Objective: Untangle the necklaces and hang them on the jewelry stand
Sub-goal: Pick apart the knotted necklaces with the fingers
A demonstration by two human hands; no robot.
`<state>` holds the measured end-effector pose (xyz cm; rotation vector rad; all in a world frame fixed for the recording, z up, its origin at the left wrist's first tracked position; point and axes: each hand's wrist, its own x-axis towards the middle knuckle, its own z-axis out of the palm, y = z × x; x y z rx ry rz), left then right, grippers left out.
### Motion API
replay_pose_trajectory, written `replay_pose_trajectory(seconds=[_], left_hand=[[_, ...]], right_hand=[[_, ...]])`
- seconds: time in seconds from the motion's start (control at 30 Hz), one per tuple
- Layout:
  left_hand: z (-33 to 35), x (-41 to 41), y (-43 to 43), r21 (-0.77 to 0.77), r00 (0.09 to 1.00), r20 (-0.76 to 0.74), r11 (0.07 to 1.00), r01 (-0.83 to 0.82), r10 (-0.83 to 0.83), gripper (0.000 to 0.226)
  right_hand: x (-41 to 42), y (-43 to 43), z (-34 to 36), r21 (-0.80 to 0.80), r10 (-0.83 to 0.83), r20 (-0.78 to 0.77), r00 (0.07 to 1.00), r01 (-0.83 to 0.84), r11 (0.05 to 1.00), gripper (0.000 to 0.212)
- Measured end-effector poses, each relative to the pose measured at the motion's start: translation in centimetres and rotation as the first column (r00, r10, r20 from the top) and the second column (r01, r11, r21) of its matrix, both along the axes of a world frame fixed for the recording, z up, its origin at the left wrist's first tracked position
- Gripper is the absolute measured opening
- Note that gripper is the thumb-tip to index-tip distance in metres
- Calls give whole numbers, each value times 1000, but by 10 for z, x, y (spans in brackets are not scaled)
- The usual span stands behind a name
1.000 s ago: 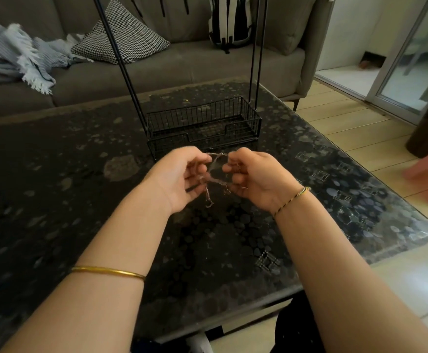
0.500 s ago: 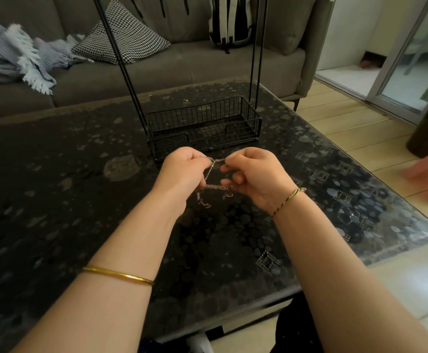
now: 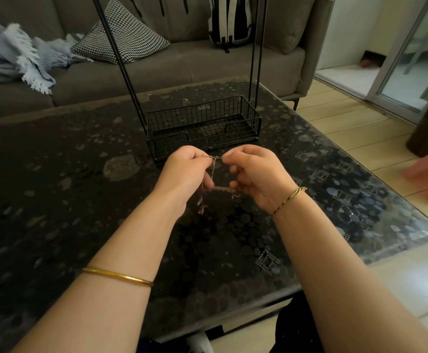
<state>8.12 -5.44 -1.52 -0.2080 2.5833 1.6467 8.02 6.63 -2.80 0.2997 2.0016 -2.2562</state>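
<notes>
Left hand (image 3: 185, 171) rolled knuckles-up; with right hand (image 3: 256, 174) pinches tangled necklaces (image 3: 223, 188) before basket (image 3: 167, 143).

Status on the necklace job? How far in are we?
Done: nothing visibly finished; the jewelry stand shows bare poles, and its top is out of frame. In hand: left hand and right hand both pinch the tangled chains above the table. Left: separating them, then hanging.

Daylight entered from the glass door (image 3: 417, 72) at two o'clock, glinting off the dim table (image 3: 376, 200); frame edges bowed, slightly soft.
</notes>
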Motion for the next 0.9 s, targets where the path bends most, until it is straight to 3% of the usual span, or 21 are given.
replay_pose_trajectory(seconds=[0.33, 0.63, 0.9], left_hand=[[-1, 1, -1, -11, 995, 20, 995, 101, -100, 12], [-3, 0, -1, 85, 996, -18, 992, 94, -92, 13], [-2, 1, -1, 64, 996, -42, 995, 83, -80, 12]], right_hand=[[-5, 4, -1, -183, -61, 55, 997, 70, 981, 11], [-6, 4, -4, -109, -1, 32, 999, 4, 994, 12], [-6, 3, -6, -68, 15, 29, 999, -13, 998, 13]])
